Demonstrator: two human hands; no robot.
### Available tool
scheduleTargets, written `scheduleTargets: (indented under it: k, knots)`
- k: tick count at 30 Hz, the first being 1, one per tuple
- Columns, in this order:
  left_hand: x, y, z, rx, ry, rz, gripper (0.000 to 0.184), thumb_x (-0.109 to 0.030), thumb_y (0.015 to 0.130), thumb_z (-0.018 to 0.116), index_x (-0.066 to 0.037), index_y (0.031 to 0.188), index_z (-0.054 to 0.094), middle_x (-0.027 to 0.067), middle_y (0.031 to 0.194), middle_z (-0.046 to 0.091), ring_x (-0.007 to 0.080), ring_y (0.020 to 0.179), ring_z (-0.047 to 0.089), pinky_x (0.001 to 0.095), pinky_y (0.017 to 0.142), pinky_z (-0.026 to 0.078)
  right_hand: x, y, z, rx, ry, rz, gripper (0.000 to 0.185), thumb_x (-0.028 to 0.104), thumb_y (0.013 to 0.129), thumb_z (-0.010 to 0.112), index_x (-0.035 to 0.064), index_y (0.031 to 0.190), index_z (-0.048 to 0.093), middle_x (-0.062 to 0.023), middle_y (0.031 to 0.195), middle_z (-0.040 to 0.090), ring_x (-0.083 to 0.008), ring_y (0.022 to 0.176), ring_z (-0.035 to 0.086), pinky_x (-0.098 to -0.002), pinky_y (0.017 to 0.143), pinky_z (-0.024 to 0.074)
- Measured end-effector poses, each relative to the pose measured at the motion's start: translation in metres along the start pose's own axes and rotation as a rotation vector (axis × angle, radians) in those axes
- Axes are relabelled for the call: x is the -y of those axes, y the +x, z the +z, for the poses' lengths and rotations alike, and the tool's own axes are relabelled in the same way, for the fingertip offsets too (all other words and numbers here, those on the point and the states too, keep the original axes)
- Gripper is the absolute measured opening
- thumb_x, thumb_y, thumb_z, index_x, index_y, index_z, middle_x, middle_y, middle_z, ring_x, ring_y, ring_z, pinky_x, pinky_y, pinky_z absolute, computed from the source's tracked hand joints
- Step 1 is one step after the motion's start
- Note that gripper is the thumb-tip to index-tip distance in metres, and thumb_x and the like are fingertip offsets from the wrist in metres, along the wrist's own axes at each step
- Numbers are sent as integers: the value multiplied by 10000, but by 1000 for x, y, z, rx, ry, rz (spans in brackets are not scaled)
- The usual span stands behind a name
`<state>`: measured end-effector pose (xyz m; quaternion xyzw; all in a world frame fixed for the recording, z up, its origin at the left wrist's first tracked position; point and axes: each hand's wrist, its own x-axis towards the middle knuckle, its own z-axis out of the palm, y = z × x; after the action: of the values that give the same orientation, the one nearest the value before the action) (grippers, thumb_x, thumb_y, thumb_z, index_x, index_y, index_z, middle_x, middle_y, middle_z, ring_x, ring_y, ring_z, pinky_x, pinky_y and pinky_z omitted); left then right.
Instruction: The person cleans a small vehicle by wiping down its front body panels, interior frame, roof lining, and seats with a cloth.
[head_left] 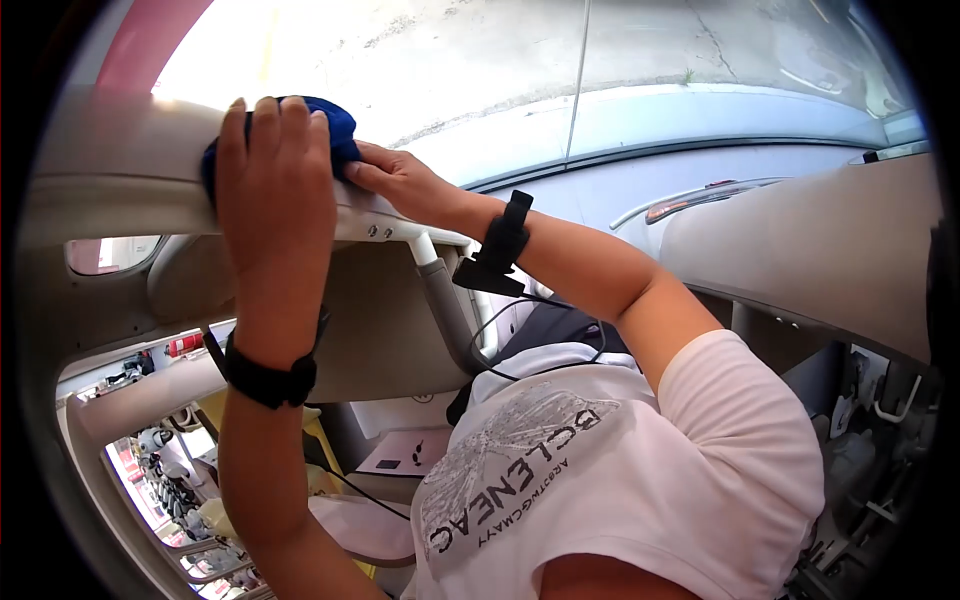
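Observation:
A bunched blue cloth (338,122) lies against the top of a pale beige panel (115,190). My left hand (278,160) presses over it from the front, its fingers bent over the fabric and some blue showing on both sides. From the right, my right hand (405,182) grips the edge of the same cloth, thumb in front and the other fingertips hidden behind. Black straps circle both wrists; the right one (505,235) carries a small black box with a cable. Two small screws (380,232) sit in the panel just below my right hand.
Beyond the panel is a large glass pane (560,60) with concrete outside. A white tube (425,250) stands below the panel. Another beige panel (820,250) lies to the right. A red cylinder (185,345) and cluttered machinery (165,470) show at lower left. A thin black cable loops by my shirt.

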<state>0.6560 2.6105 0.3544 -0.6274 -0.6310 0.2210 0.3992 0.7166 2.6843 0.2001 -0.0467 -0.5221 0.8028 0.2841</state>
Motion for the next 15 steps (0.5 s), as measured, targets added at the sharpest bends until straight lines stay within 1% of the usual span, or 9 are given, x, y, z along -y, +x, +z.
scheduleTargets:
  k: [2, 3, 5, 6, 8, 10, 12, 14, 15]
  knots:
    - [-24, -2, 18, 105, 20, 27, 283, -155, 869, 552, -100, 1122, 666, 47, 1182, 610, 212, 1199, 518, 396, 1108, 318, -39, -1, -17, -43, 64, 111, 413, 205, 1013, 479, 65, 1402, 480, -30, 1242, 581, -106, 1110, 505, -266, 1001, 403]
    - [-37, -5, 30, 147, 9, 60, 290, -167, 872, 548, -83, 1126, 660, 65, 1187, 605, 226, 1205, 508, 394, 1099, 320, -54, -7, -23, -37, 63, 114, 413, 205, 1013, 479, 65, 1402, 480, -30, 1242, 581, -106, 1110, 505, -266, 1001, 403]
    - [-68, -12, 52, 235, 21, 141, 318, -195, 884, 535, -49, 1146, 642, 99, 1207, 588, 253, 1218, 485, 390, 1084, 319, -79, -25, -32, -153, 74, 288, 421, 220, 1021, 462, 73, 1415, 468, -20, 1234, 581, -102, 1095, 504, -258, 990, 402]
    - [-82, -16, 62, 283, 41, 190, 339, -210, 893, 526, -32, 1162, 631, 116, 1221, 577, 266, 1224, 472, 388, 1078, 316, -93, -34, -33, -193, 37, 298, 419, 232, 1019, 455, 69, 1405, 473, -20, 1220, 584, -103, 1082, 505, -261, 983, 399]
    - [-106, -22, 70, 382, 64, 308, 380, -247, 912, 506, -24, 1202, 611, 121, 1243, 555, 275, 1238, 447, 392, 1077, 297, -117, -54, -40, -254, -56, 359, 413, 247, 1010, 442, 62, 1377, 488, -47, 1224, 587, -114, 1081, 507, -275, 983, 396]
    - [-126, -29, 77, 490, 24, 408, 395, -272, 925, 491, -47, 1228, 609, 100, 1233, 552, 268, 1243, 438, 392, 1072, 286, -143, -73, -49, -276, -110, 437, 390, 268, 998, 435, 60, 1317, 525, -59, 1127, 606, -132, 1003, 522, -283, 917, 414]
    - [-141, -41, 89, 486, -26, 448, 377, -272, 922, 495, -62, 1208, 623, 93, 1228, 556, 267, 1243, 436, 385, 1066, 290, -151, -88, -53, -279, -65, 611, 284, 264, 985, 456, 68, 1134, 597, -12, 860, 557, -124, 784, 489, -277, 710, 407]
    - [-137, -48, 95, 440, -68, 447, 329, -232, 900, 521, -61, 1153, 642, 101, 1220, 565, 272, 1237, 451, 399, 1067, 305, -147, -95, -49, -293, -4, 576, 245, 239, 978, 469, 70, 1084, 612, -2, 850, 558, -117, 765, 490, -278, 686, 413]
    - [-129, -53, 98, 336, -188, 424, 308, -207, 884, 535, -53, 1126, 646, 111, 1219, 572, 275, 1229, 465, 407, 1068, 315, -143, -96, -50, -227, -50, 624, 282, 228, 999, 467, 89, 1197, 612, 25, 953, 589, -79, 851, 489, -250, 763, 417]
